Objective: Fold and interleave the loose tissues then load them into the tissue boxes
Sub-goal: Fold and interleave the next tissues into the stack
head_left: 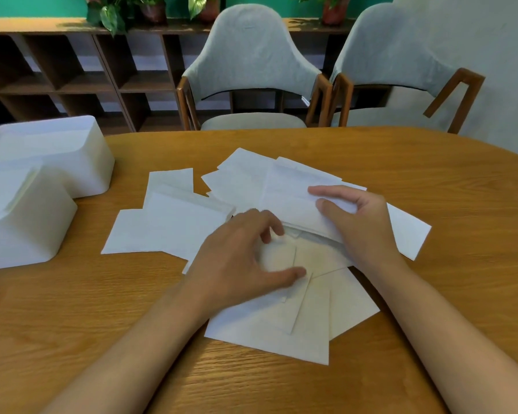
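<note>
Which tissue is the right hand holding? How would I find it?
Start at the wooden table and find the spread of white tissues in its middle. The right hand pinches one folded tissue; unlike the flat ones, its near edge is lifted off the pile.

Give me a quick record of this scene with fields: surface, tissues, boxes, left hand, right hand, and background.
surface: wooden table
tissues: loose white tissues spread across the table's middle, overlapping, none stacked neatly
boxes: two white tissue boxes at the table's left edge, touching; nearer one shows tissues inside
left hand: left hand pressing down on tissues, fingers spread
right hand: right hand pinching a folded tissue, lifting its edge
background: two grey chairs, dark shelf unit, potted plants
</note>
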The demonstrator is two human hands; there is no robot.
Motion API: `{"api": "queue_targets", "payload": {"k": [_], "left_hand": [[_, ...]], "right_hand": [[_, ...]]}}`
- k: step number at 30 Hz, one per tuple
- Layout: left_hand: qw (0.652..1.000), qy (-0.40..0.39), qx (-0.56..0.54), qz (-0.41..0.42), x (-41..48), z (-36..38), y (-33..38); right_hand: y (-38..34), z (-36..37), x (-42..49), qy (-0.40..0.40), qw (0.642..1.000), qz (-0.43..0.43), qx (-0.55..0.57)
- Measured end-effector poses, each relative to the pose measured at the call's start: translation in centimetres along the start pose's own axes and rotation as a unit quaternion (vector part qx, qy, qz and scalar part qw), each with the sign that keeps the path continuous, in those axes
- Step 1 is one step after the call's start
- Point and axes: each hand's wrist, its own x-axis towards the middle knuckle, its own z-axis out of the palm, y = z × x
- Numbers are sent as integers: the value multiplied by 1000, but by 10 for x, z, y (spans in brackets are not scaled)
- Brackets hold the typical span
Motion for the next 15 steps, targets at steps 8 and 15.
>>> {"api": "queue_targets", "payload": {"k": [8,15], "left_hand": [[999,-15,42,32,0,5,-3],[998,28,-57,4,1,3,-6]], "right_hand": [[2,5,-2,-20,999,-21,-33],[1,6,-4,-30,999,-22,-36]]}}
